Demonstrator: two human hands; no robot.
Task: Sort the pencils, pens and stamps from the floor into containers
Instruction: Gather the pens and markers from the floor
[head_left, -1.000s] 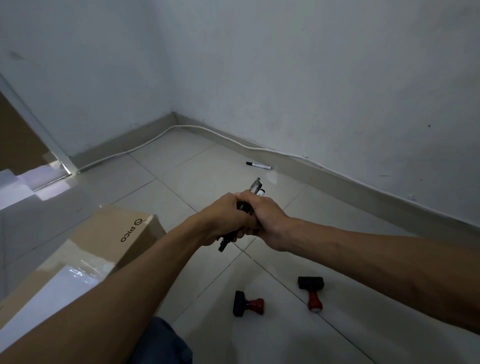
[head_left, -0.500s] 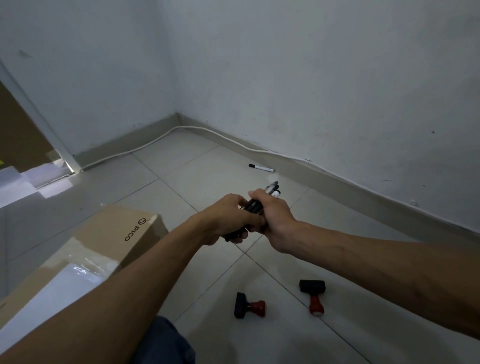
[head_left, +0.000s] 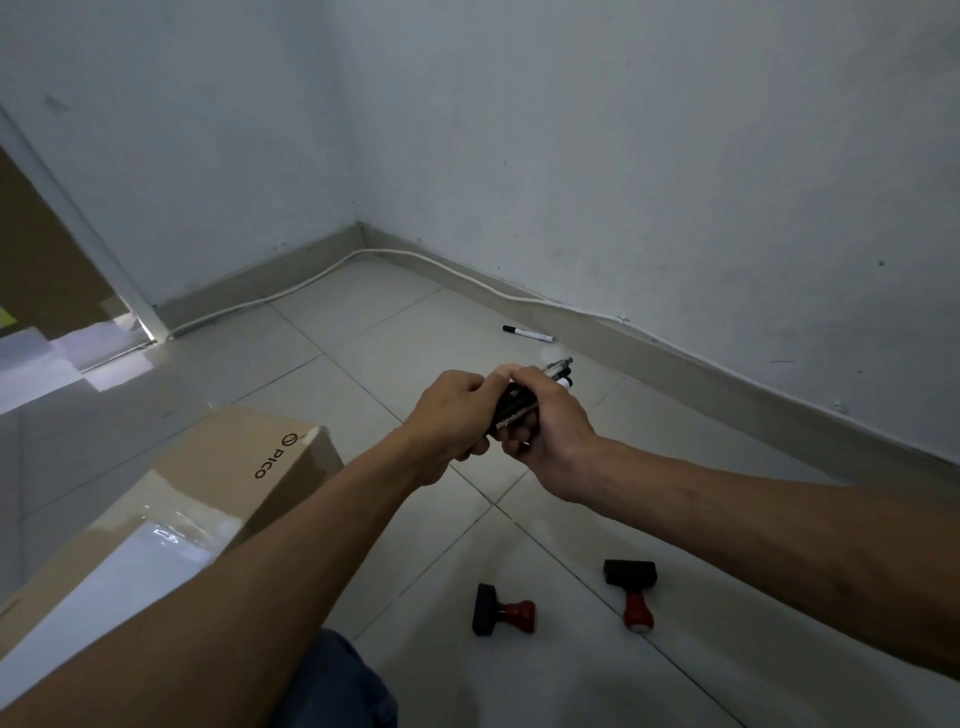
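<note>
A bundle of dark pens (head_left: 519, 402) is held above the tiled floor between both hands. My right hand (head_left: 545, 421) wraps around the bundle, whose tips stick out past its knuckles. My left hand (head_left: 452, 415) grips the bundle's near end. One black-and-white marker (head_left: 527, 333) lies on the floor by the far baseboard. Two stamps with black bases and red handles lie on the tiles near me: one (head_left: 501, 610) on its side, the other (head_left: 631, 590) a little to its right.
A closed cardboard box (head_left: 218, 488) marked PICO stands at my left. A white cable (head_left: 311, 278) runs along the baseboard into the room's corner. A doorway (head_left: 47, 291) opens at the far left. My knee in blue fabric (head_left: 337, 686) shows at the bottom.
The pen bundle has tilted flatter and shifted a little right in my hands. My left hand has slid along its near end. The floor items have not moved.
</note>
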